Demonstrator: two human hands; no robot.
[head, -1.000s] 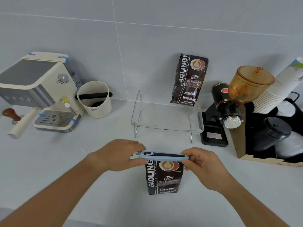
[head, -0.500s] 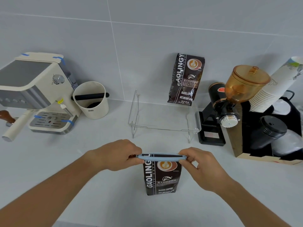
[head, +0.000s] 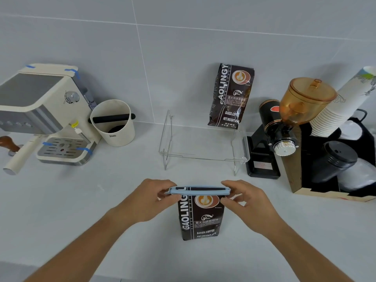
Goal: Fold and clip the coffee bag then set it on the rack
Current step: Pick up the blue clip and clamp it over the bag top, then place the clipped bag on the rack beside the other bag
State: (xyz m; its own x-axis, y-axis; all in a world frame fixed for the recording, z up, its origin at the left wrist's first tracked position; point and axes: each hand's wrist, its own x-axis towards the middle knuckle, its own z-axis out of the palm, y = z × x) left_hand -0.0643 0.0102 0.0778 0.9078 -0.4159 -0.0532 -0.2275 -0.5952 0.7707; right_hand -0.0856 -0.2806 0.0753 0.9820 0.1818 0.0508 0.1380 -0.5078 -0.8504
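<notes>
A dark coffee bag [head: 200, 218] stands upright on the white counter in front of me, its top folded over. A light blue clip [head: 198, 191] lies across that fold. My left hand [head: 151, 200] pinches the clip's left end. My right hand [head: 247, 202] holds the right end with thumb and fingers. Behind the bag stands a clear wire-legged rack [head: 203, 145]. A second coffee bag [head: 231, 96] stands on the rack's back right part and leans against the wall.
An espresso machine [head: 40, 110] and a cream knock box [head: 114, 123] stand at the left. At the right are a black grinder with an amber hopper [head: 284, 127] and a wooden box [head: 333, 159] with paper cups and lids.
The clip now lies flat and shut across the bag's fold. Both hands stay at its ends; the view has shifted slightly.
</notes>
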